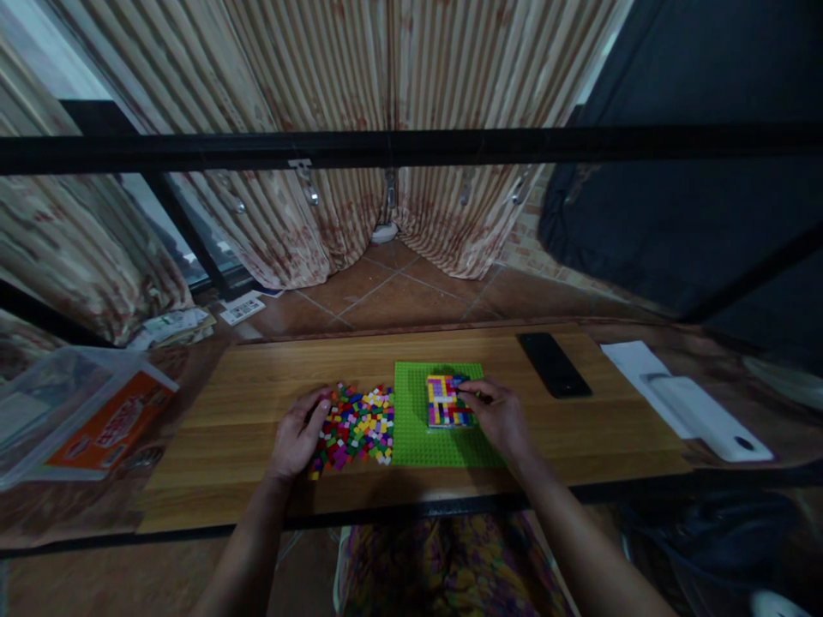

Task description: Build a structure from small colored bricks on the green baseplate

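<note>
Dim, underexposed head view with a cool, bluish cast. The brightest patches are pale daylight strips at the upper left and upper right corners, behind the curtains [334,128]. The tabletop [257,403] is evenly and softly lit, without glare; its near edge falls into deep shadow. Wide-angle distortion bows the black bar [411,147] and stretches the corners. Edges are soft and smeared; the centre is sharper, though fine detail remains noisy.
</note>
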### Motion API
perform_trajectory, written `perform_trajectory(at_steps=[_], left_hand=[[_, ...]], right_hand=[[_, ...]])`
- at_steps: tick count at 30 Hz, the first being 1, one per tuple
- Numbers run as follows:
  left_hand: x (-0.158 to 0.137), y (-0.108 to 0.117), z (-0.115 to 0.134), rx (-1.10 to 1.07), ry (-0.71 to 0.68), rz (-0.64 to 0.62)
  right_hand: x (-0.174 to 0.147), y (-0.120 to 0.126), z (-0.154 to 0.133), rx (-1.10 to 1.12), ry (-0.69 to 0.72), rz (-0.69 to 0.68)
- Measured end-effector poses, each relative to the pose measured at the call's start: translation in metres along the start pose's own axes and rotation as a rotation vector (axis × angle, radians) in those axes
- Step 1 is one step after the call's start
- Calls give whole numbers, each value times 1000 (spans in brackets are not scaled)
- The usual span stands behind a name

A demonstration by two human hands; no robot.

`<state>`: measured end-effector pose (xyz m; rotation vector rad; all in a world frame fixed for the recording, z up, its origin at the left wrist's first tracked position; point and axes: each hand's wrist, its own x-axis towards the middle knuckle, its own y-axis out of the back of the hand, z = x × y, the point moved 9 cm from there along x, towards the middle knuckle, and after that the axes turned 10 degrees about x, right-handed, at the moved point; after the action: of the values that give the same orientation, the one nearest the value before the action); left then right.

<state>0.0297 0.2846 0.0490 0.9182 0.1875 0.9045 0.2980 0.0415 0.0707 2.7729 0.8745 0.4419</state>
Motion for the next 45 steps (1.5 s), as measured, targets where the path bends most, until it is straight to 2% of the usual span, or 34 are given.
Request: perform_trajectory(at_steps=[4, 13, 17, 26, 35, 39, 45], left_hand=[[0, -1, 1, 0, -6, -6], [0, -2, -2, 12, -1, -2], [1, -3, -2, 1, 6, -9], [-1, -3, -3, -8, 15, 5], [-1, -1, 1, -10, 10, 5], [-3, -2, 1, -14, 24, 10], [-5, -2, 6, -34, 28, 8]], right_hand=[[-1, 2, 1, -29, -2, 16], [-5, -2, -14, -306, 157, 7], [-6, -3, -17, -344, 166, 19], [-1, 22, -5, -223, 49, 176], [8, -6, 23, -47, -61, 102], [5, -6, 29, 11, -95, 108], [2, -3, 27, -47, -77, 129]])
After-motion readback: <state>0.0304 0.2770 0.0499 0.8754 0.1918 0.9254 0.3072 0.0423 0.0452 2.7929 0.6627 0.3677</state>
